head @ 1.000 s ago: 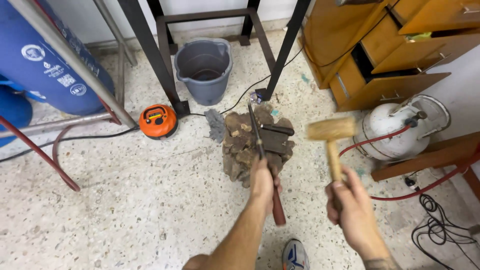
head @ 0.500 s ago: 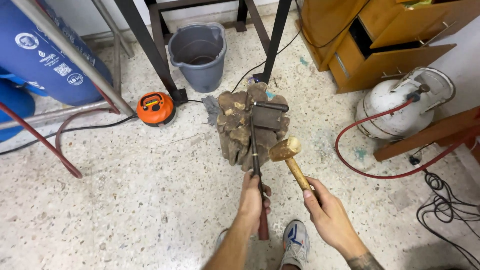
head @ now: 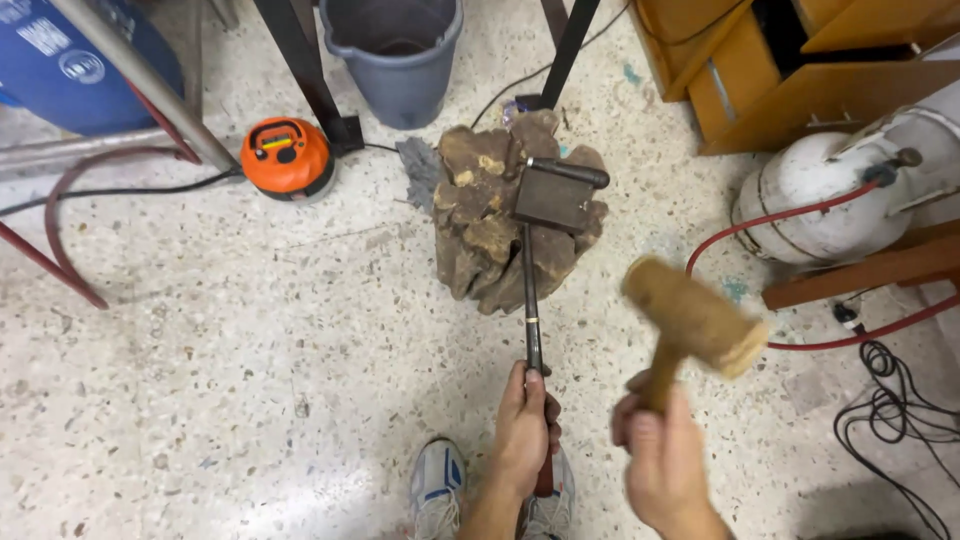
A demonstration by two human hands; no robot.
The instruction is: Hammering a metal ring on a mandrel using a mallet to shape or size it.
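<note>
My left hand (head: 524, 425) grips the long dark handle of a metal tool (head: 531, 290). Its flat square metal piece (head: 553, 196) rests on top of a gnarled wooden stump (head: 490, 225) on the floor in front of me. My right hand (head: 662, 455) holds a wooden mallet (head: 695, 317) by its handle. The mallet's head is raised and blurred, to the right of the stump and clear of the metal piece.
A grey bucket (head: 393, 55) stands behind the stump between black stand legs (head: 300, 70). An orange tape measure (head: 286, 158) lies left. A white gas cylinder (head: 825, 195) with a red hose (head: 860, 330), wooden drawers (head: 770, 70) and black cables (head: 900, 420) crowd the right. My shoes (head: 440, 490) are below.
The mallet came down onto the metal piece on the stump half a second ago; now it is lifted back up and to the right. My left hand kept the tool on the stump.
</note>
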